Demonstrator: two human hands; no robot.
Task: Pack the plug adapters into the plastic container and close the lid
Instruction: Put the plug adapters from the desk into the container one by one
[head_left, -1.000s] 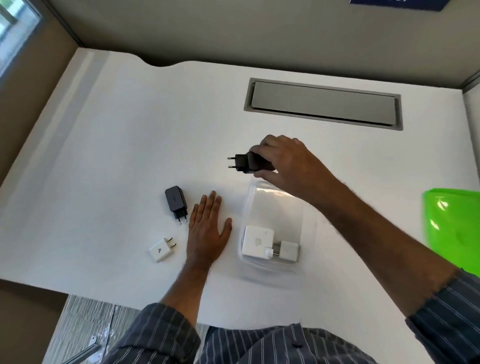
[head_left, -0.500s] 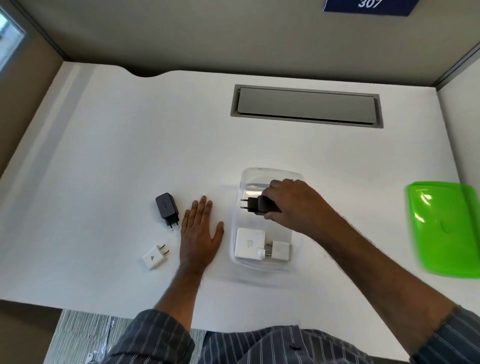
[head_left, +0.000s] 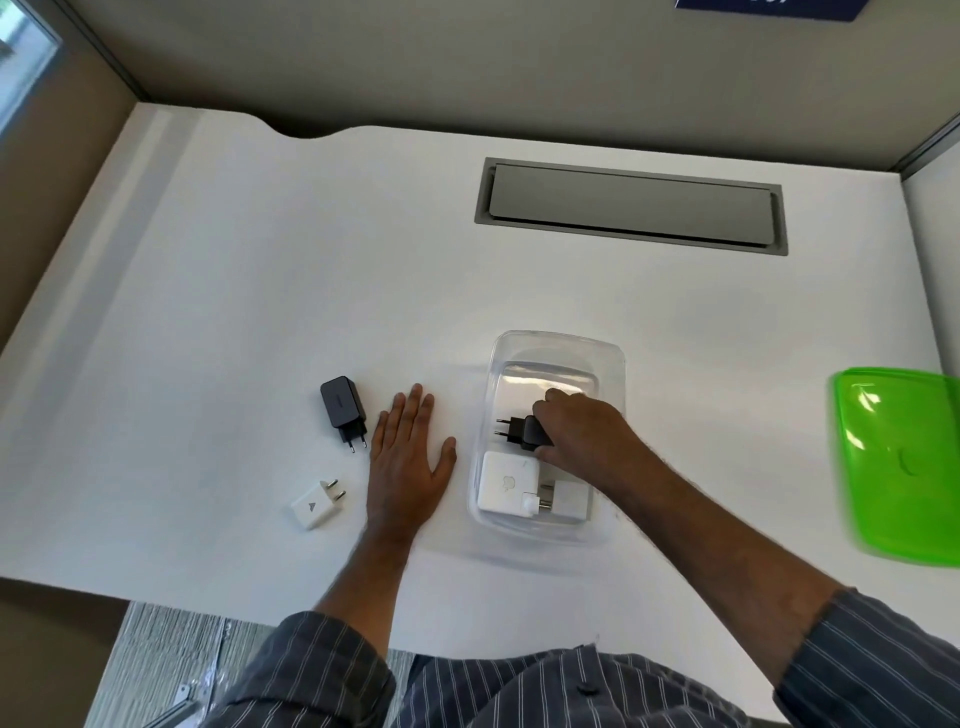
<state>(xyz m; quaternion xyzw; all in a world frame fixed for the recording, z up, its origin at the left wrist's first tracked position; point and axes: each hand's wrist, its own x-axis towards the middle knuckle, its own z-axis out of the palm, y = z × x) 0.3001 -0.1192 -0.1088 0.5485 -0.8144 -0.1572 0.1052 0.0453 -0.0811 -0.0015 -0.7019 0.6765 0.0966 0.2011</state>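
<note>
White desk (head_left: 234, 312), grey hatch (head_left: 628, 205) at the far side. Clear container (head_left: 558, 345) open, near edge. Right hand (head_left: 582, 436) inside it, fingers closed on black adapter (head_left: 522, 431), pins pointing left. White adapter (head_left: 506, 480) lies in the container's near end. Left hand (head_left: 408, 467) flat on desk, just left of container. Further left: second black adapter (head_left: 340, 402), small white adapter (head_left: 314, 506). Green lid (head_left: 904, 462) well right.
</note>
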